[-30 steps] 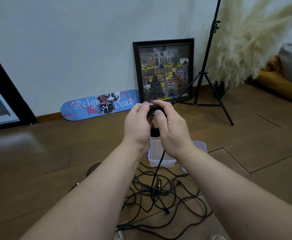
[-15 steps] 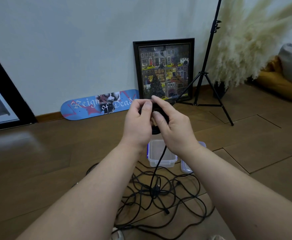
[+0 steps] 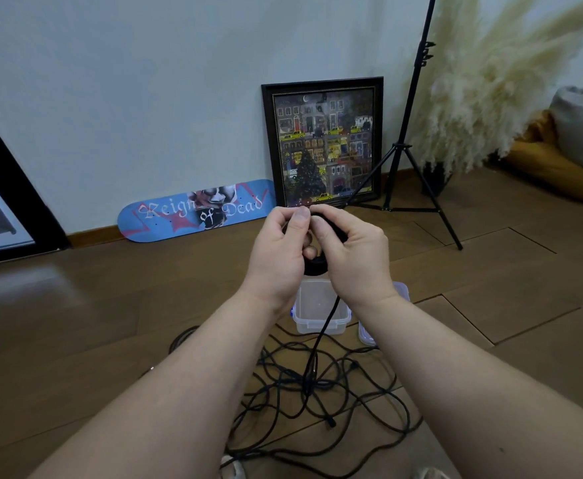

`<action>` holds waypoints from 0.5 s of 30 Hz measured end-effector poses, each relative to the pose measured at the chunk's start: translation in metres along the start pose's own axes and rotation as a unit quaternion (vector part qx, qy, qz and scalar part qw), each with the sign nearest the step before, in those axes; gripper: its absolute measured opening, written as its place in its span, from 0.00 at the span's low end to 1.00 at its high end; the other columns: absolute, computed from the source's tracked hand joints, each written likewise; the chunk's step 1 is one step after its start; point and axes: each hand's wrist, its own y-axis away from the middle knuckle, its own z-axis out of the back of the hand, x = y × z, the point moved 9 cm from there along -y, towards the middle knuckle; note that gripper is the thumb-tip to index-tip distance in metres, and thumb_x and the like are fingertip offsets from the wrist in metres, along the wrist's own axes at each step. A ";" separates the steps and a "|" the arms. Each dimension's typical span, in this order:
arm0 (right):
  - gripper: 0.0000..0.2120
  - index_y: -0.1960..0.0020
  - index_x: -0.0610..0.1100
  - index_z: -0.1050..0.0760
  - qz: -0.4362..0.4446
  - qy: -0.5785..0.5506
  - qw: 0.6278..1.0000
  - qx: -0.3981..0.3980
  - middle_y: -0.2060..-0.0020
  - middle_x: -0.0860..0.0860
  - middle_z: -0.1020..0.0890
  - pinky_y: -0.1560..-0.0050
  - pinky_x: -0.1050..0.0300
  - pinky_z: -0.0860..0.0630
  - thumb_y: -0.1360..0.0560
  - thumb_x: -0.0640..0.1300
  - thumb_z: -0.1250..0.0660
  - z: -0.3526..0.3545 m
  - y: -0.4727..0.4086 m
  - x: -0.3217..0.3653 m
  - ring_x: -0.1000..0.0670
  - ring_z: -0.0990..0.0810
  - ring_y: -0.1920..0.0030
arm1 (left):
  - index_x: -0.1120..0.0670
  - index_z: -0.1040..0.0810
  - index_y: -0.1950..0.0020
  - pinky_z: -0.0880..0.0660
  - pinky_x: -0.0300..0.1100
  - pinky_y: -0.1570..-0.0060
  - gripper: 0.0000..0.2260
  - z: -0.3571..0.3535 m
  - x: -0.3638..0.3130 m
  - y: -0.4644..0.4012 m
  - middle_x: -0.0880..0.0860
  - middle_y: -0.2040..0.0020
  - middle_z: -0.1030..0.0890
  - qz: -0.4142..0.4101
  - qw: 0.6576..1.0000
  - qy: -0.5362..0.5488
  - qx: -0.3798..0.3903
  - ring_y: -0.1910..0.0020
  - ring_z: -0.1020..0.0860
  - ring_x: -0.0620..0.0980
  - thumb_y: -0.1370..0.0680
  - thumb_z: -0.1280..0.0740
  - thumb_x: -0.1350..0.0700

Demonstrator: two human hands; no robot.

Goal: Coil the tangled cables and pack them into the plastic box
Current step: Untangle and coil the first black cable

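Winding a black cable, the person has both hands raised in front of the chest: the fingers (image 3: 302, 219) of the left hand (image 3: 279, 254) are curled around a small dark coil (image 3: 315, 265), with the thumb pressed on its top, and the right hand (image 3: 355, 257) pinches the same coil from the other side. To do this step well, I think each new turn should lie flat on the last one, the left hand only keeping the loops together while the right hand feeds slack evenly. From the coil, the free strand (image 3: 324, 326) hangs almost straight down, so its long axis is near vertical, pointing to the tangle (image 3: 317, 392) spread on the floor. Just behind this tangle stands the open plastic box (image 3: 319, 324), with its lid (image 3: 366, 335) beside it.
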 end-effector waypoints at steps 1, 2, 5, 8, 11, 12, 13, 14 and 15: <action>0.09 0.45 0.47 0.17 -0.008 -0.012 1.000 0.009 0.56 0.52 0.14 0.51 0.48 0.20 0.23 0.43 0.33 -0.002 0.000 -0.001 0.53 0.17 0.55 | 0.54 0.28 0.52 0.33 0.39 0.68 0.08 0.001 0.001 0.000 0.45 0.73 0.30 0.005 1.000 0.003 -0.003 0.73 0.33 0.42 0.16 0.42 0.55; 0.08 0.46 0.47 0.17 -0.017 -0.025 0.999 0.018 0.56 0.51 0.14 0.50 0.48 0.20 0.23 0.43 0.33 -0.004 0.000 -0.002 0.53 0.17 0.54 | 0.54 0.27 0.52 0.32 0.39 0.68 0.08 0.002 0.001 0.001 0.45 0.73 0.30 0.009 1.000 0.004 -0.006 0.73 0.32 0.42 0.16 0.42 0.55; 0.08 0.46 0.45 0.17 -0.040 -0.057 0.997 0.029 0.58 0.51 0.14 0.51 0.54 0.20 0.23 0.41 0.32 -0.005 -0.002 -0.006 0.54 0.17 0.55 | 0.55 0.26 0.51 0.30 0.40 0.65 0.08 0.003 0.004 0.001 0.47 0.72 0.30 0.020 1.000 0.012 -0.009 0.72 0.31 0.43 0.16 0.41 0.53; 0.07 0.47 0.43 0.16 -0.054 -0.074 0.996 0.017 0.59 0.50 0.15 0.53 0.61 0.21 0.24 0.40 0.31 -0.001 -0.004 -0.008 0.57 0.18 0.58 | 0.56 0.26 0.50 0.29 0.41 0.62 0.10 0.000 0.005 0.002 0.48 0.72 0.30 0.035 0.999 0.038 -0.004 0.72 0.31 0.43 0.17 0.41 0.51; 0.07 0.47 0.43 0.16 -0.046 -0.061 0.997 0.024 0.58 0.53 0.15 0.53 0.59 0.21 0.23 0.41 0.31 -0.001 -0.004 -0.005 0.57 0.18 0.57 | 0.55 0.27 0.53 0.34 0.37 0.66 0.10 0.000 0.004 0.000 0.46 0.74 0.32 0.030 0.999 0.034 -0.012 0.74 0.34 0.42 0.16 0.41 0.52; 0.08 0.46 0.44 0.17 -0.045 -0.060 0.997 0.036 0.60 0.56 0.16 0.57 0.61 0.22 0.23 0.41 0.32 -0.002 -0.004 -0.005 0.59 0.19 0.60 | 0.54 0.27 0.54 0.35 0.36 0.69 0.09 0.002 0.003 -0.001 0.45 0.74 0.32 0.018 0.999 0.020 -0.021 0.75 0.35 0.41 0.16 0.41 0.53; 0.09 0.45 0.44 0.17 -0.050 -0.060 0.996 0.051 0.62 0.59 0.17 0.61 0.64 0.25 0.22 0.41 0.33 -0.004 -0.003 -0.006 0.61 0.21 0.64 | 0.54 0.27 0.55 0.36 0.35 0.71 0.09 0.005 0.001 -0.002 0.44 0.74 0.32 0.001 0.999 0.003 -0.032 0.75 0.36 0.41 0.17 0.40 0.54; 0.10 0.43 0.44 0.18 -0.063 -0.064 0.994 0.066 0.64 0.59 0.18 0.65 0.67 0.27 0.21 0.41 0.35 -0.006 -0.003 -0.008 0.62 0.23 0.67 | 0.54 0.26 0.55 0.37 0.34 0.73 0.09 0.008 -0.002 -0.003 0.44 0.74 0.31 -0.018 0.999 -0.014 -0.043 0.75 0.36 0.40 0.17 0.40 0.55; 0.11 0.40 0.44 0.19 -0.087 -0.074 0.990 0.083 0.64 0.57 0.19 0.67 0.67 0.29 0.20 0.42 0.37 -0.008 -0.002 -0.010 0.61 0.25 0.69 | 0.54 0.26 0.56 0.37 0.33 0.74 0.08 0.011 -0.005 -0.004 0.43 0.73 0.31 -0.035 0.997 -0.030 -0.054 0.75 0.36 0.40 0.17 0.39 0.56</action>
